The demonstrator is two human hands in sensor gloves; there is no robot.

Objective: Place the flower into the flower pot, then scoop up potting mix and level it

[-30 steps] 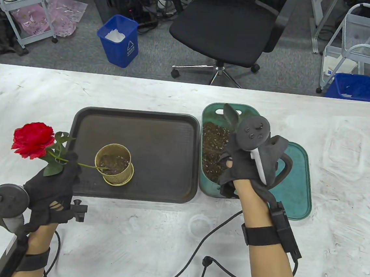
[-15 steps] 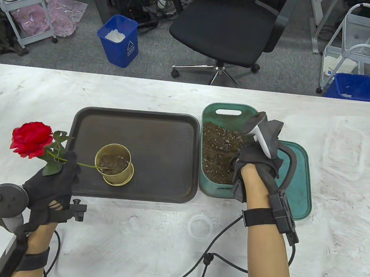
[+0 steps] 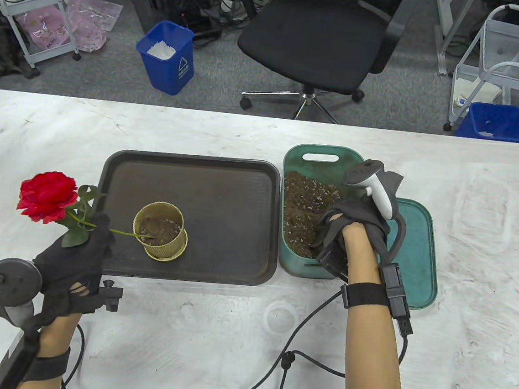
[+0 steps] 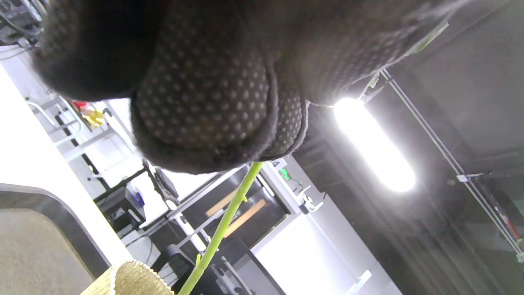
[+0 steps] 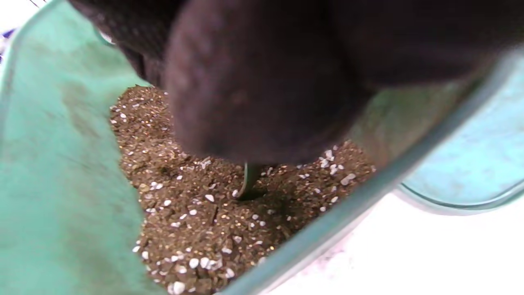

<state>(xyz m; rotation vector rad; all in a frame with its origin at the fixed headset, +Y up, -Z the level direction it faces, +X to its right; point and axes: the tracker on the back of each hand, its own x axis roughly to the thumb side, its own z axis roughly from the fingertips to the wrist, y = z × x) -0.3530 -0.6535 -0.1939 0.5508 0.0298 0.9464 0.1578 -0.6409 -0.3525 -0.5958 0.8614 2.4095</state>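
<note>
Nearest the table's front edge, the left hand point(image 3: 76, 261) has its fingers point(image 4: 204, 106) curled round the green stem of the flower point(image 3: 48, 197). The stem comes out below the fingertips and slants down into the gold flower pot point(image 3: 160, 231), while the red bloom leans out to the left beyond the hand. The pot stands on the dark tray point(image 3: 223, 191). Further over, the right hand point(image 3: 345, 232) reaches down into the green tub point(image 3: 320, 153), fingers curled round a thin scoop handle point(image 5: 249, 177) whose end is sunk in the potting mix point(image 3: 305, 199). Just right of the tub lies its lid point(image 3: 418, 255)
</note>
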